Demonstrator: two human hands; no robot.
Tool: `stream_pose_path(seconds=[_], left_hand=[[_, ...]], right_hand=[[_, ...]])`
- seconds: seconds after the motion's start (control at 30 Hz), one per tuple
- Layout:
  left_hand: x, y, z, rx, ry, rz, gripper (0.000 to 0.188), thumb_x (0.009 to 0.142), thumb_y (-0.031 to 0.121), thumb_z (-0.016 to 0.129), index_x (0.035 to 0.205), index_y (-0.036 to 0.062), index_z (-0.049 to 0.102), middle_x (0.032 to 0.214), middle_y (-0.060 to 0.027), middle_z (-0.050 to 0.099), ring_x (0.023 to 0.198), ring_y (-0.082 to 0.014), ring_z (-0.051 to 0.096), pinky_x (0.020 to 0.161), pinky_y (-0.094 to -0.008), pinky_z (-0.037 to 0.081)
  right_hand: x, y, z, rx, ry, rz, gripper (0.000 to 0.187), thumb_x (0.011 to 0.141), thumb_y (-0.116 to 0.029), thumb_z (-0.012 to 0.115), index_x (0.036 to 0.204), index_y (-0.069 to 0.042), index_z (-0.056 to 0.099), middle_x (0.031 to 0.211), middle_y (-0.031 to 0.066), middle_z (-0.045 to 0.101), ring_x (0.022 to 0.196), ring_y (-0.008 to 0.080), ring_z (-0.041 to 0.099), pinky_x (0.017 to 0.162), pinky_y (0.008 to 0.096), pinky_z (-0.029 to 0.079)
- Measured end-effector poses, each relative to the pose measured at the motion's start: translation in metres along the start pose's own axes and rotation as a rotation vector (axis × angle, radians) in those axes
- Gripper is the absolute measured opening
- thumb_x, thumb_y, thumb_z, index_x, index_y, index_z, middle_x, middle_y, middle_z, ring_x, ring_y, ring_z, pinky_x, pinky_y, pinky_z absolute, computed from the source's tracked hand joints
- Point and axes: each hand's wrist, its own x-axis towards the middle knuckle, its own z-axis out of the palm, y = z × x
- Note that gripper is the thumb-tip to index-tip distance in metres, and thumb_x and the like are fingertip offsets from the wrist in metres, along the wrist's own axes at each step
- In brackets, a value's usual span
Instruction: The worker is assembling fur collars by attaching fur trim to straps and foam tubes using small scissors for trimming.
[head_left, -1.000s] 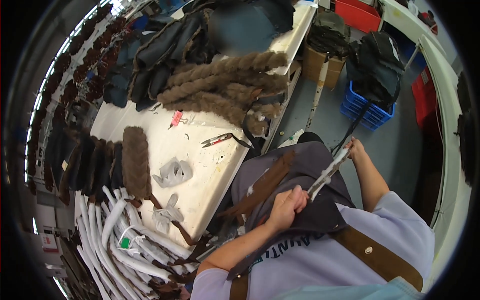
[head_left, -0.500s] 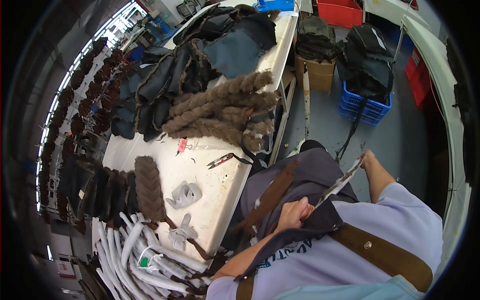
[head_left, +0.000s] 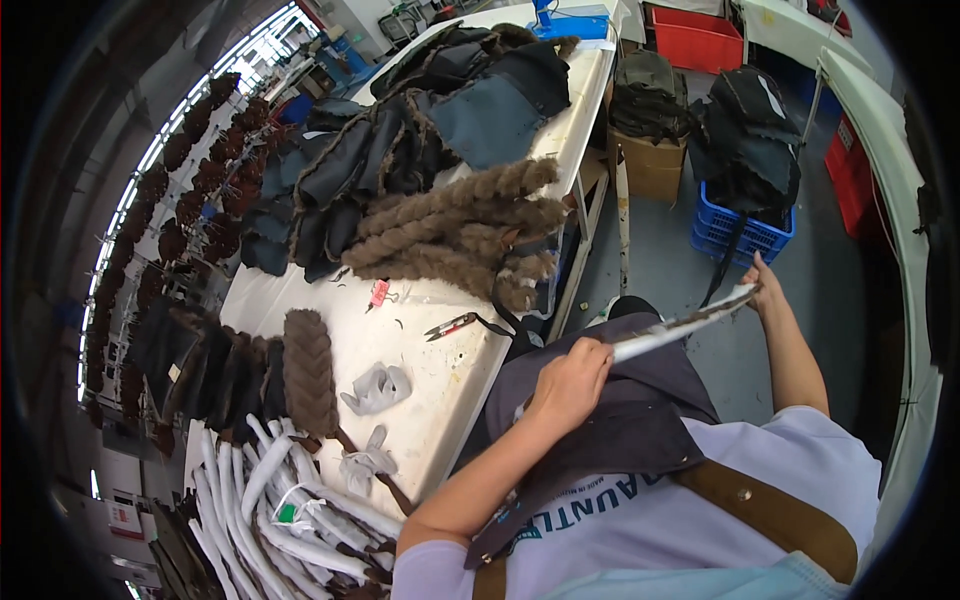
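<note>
Raised since the earlier frame: left hand, right hand and white-and-brown strip, now nearer level. Left to right: white rolls bunched at near end of desk; snips near its right edge; left grip closed on strip; strip spanning above apron; grey floor opening beyond, toward blue crate; right grip pinching strip's right end.

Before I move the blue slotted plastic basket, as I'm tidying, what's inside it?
Dark blue-grey sheets are piled in the basket, rising above its rim; a long black strip hangs down its near side. The pile hides the bottom.
</note>
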Motion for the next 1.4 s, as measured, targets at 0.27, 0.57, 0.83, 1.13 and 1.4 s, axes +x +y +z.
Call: stream_pose_path(seconds=[0.27, 0.57, 0.83, 1.13, 1.4], left_hand=[[0.008, -0.029, 0.045, 0.285, -0.617, -0.013, 0.020, 0.085, 0.018, 0.048, 0.079, 0.0021, 0.058, 0.078, -0.0172, 0.060, 0.068, -0.0358, 0.059, 0.060, -0.0448, 0.047], [-0.008, -0.021, 0.074, 0.057, -0.557, 0.004, 0.028, 0.088, 0.028, 0.047, 0.073, 0.0049, 0.053, 0.070, -0.0140, 0.058, 0.067, -0.0341, 0.058, 0.060, -0.0444, 0.045], [-0.040, -0.027, 0.071, -0.238, -0.503, -0.235, 0.040, 0.091, 0.038, 0.041, 0.069, 0.0057, 0.053, 0.065, -0.0147, 0.057, 0.065, -0.0330, 0.058, 0.059, -0.0408, 0.044], [-0.061, -0.022, 0.036, -0.513, -0.494, -0.379, 0.042, 0.094, 0.037, 0.038, 0.071, 0.0047, 0.053, 0.064, -0.0057, 0.052, 0.062, -0.0156, 0.051, 0.063, -0.0277, 0.042], [-0.066, 0.008, -0.031, -0.581, -0.551, -0.510, 0.039, 0.095, 0.033, 0.038, 0.071, 0.0045, 0.050, 0.063, -0.0017, 0.047, 0.060, -0.0105, 0.043, 0.061, -0.0245, 0.038]], right_hand=[[-0.043, -0.036, 0.050, 0.138, -0.224, -0.070, 0.047, 0.078, -0.041, 0.065, 0.054, -0.013, 0.036, 0.047, -0.0021, 0.037, 0.040, 0.0101, 0.038, 0.038, 0.0212, 0.034], [-0.025, 0.046, 0.023, -0.018, 0.017, 0.184, 0.029, 0.090, -0.025, 0.048, 0.066, -0.012, 0.038, 0.049, -0.0041, 0.029, 0.039, 0.0099, 0.027, 0.039, 0.0251, 0.027], [0.050, 0.104, -0.003, -0.098, 0.232, 0.286, 0.026, 0.090, -0.020, 0.036, 0.064, -0.014, 0.034, 0.043, -0.0030, 0.027, 0.034, 0.0126, 0.025, 0.036, 0.0275, 0.029], [0.046, 0.103, 0.009, -0.072, 0.208, 0.187, 0.023, 0.089, -0.020, 0.036, 0.067, -0.015, 0.037, 0.044, -0.0032, 0.027, 0.035, 0.0133, 0.026, 0.036, 0.0290, 0.028], [0.053, 0.062, -0.003, 0.060, 0.248, 0.051, 0.029, 0.091, -0.023, 0.039, 0.063, -0.014, 0.038, 0.043, -0.0052, 0.027, 0.033, 0.0089, 0.026, 0.034, 0.0239, 0.029]])
